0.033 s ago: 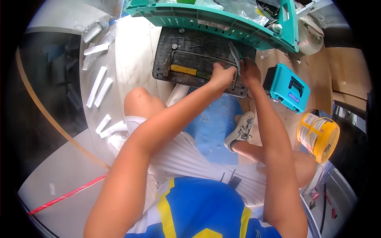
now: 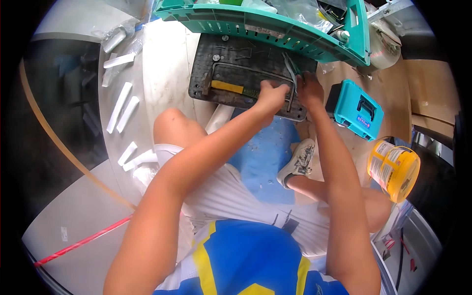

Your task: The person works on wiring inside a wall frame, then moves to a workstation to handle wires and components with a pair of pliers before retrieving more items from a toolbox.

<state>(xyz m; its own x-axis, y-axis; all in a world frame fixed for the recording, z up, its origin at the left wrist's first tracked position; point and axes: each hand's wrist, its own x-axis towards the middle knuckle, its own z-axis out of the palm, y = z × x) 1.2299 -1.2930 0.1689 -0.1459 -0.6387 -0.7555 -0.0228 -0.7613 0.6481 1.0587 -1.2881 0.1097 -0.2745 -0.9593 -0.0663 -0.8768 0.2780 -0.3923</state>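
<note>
On a black perforated board (image 2: 201,71) lie a thin bent metal rod frame (image 2: 250,69), a yellow strip (image 2: 226,86), and small nails or pins (image 2: 248,54). My left hand (image 2: 270,96) has its fingers curled over the board's right half, inside the frame; what they hold is hidden. Just right of it, my right hand (image 2: 309,91) is closed at a silver plier-like tool (image 2: 290,67) with its jaws toward the back; the grip itself is partly hidden.
A green crate (image 2: 265,19) with bags borders the board behind. Right are a turquoise toolbox (image 2: 351,101), cardboard (image 2: 427,83) and a yellow bucket (image 2: 403,177). White offcuts (image 2: 118,108) lie left. My legs surround a blue mat (image 2: 253,162).
My left hand has moved slightly left and down over the board. My right hand and the tool are nearly in the same place.
</note>
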